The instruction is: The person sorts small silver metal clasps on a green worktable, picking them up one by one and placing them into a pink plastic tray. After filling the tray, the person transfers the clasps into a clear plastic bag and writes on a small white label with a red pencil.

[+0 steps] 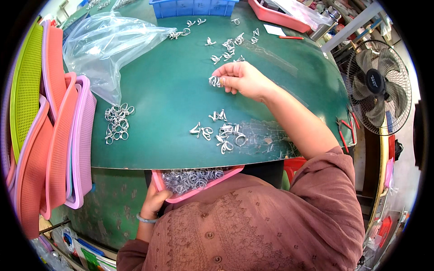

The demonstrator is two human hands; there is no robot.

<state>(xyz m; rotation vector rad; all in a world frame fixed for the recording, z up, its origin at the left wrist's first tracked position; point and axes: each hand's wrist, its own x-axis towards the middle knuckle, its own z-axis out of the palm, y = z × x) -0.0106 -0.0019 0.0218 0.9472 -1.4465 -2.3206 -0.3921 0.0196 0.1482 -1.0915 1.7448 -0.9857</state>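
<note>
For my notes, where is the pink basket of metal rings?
In the head view, the pink basket is at lower centre-left, below the near table edge, held by the left hand.

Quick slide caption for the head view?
Right hand pinches silvery ring-shaped hardware over a green table while the left hand holds a pink basket of similar pieces.

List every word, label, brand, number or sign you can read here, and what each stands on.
No text is clear enough to quote.
Fan hub: pale lettering, too small to read.
Blue bin, front: faint marks, too blurred to read.
Silvery ring-shaped pieces in the right hand: no marking can be made out.
</note>
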